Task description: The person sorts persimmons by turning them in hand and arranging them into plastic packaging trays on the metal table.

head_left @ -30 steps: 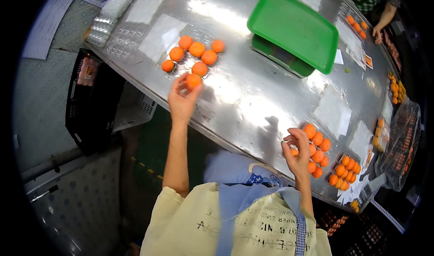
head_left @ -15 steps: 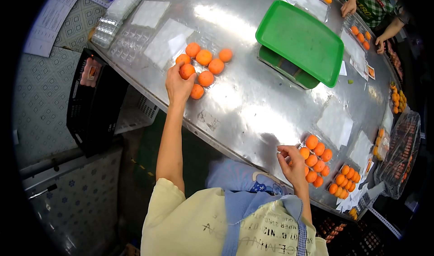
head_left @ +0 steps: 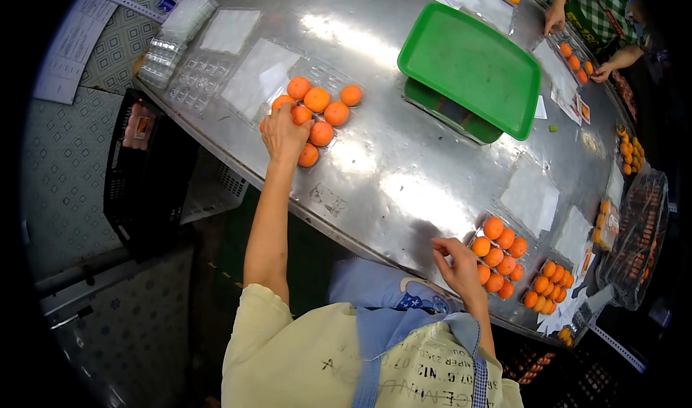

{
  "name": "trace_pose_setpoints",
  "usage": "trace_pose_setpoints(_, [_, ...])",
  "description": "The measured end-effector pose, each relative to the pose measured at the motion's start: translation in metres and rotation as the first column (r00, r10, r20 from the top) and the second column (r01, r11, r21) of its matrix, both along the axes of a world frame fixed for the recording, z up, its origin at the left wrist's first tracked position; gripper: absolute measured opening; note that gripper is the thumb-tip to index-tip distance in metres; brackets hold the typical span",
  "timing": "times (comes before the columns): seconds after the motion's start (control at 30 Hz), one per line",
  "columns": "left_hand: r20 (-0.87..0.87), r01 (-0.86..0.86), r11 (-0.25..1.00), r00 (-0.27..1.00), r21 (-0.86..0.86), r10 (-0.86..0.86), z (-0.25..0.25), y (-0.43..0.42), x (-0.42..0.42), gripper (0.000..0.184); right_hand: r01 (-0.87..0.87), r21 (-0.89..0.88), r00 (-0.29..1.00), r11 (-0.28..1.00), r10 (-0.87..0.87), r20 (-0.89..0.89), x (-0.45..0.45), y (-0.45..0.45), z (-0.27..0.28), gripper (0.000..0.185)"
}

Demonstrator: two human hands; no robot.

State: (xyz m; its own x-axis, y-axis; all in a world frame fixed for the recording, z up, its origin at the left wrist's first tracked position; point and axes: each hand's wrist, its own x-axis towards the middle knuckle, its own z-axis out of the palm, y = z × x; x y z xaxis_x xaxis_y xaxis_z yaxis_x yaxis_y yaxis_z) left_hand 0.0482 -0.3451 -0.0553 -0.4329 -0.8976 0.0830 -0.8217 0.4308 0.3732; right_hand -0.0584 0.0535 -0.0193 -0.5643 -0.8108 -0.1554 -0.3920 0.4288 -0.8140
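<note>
- In the head view, the orange [head_left: 300, 116] I am dealing with sits right at my left hand [head_left: 283, 134], just past my thumb and among the other oranges [head_left: 316, 100] grouped there.
- These lie on a clear plastic tray [head_left: 328, 73], its far cells showing above the fruit, with a white sheet [head_left: 252, 73] beside it on the metal table [head_left: 375, 217].
- My left fingers curl down over the fruit and my thumb touches the side of that orange; part of another orange shows at the outer edge of my hand.
- My palm hides the fingertips, so I cannot tell whether my grip is closed round a fruit or only resting on it.
- My right hand [head_left: 463, 269] is half curled, thumb and forefinger parted with a gap between them, above the table's near edge.
- Just beyond it, toward my right, stands a filled pack of oranges [head_left: 494, 256], and past that a second pack [head_left: 551, 285] with smaller orange fruit.
</note>
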Motion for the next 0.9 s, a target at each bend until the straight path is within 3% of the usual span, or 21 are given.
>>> trace_pose_setpoints(0.33, [-0.023, 0.069, 0.996, 0.997, -0.064, -0.071, -0.013, -0.003, 0.007, 0.037, -0.029, 0.03, 1.0, 0.999, 0.029, -0.004, -0.002, -0.001, -0.004, 0.019])
trace_pose_setpoints(0.43, [-0.133, 0.11, 0.948, 0.979, -0.298, -0.155, -0.004, 0.02, 0.001, 0.03, -0.034, 0.054, 0.999, 0.998, 0.034, -0.008, -0.004, 0.0, -0.002, 0.019])
trace_pose_setpoints(0.53, [-0.054, 0.325, 0.853, 0.924, -0.409, -0.379, -0.011, 0.049, -0.005, 0.021, -0.029, 0.068, 0.999, 0.997, 0.03, -0.02, -0.005, 0.002, -0.007, 0.018])
trace_pose_setpoints(0.77, [0.206, 0.435, 0.806, 0.901, -0.403, -0.383, -0.027, 0.051, -0.022, 0.019, -0.078, 0.086, 0.995, 0.993, 0.083, -0.05, -0.007, 0.004, -0.012, 0.02])
trace_pose_setpoints(0.9, [0.378, 0.589, 0.681, 0.806, -0.436, -0.455, -0.027, 0.042, -0.023, 0.014, -0.084, 0.086, 0.995, 0.993, 0.088, -0.051, -0.007, 0.005, -0.011, 0.02])
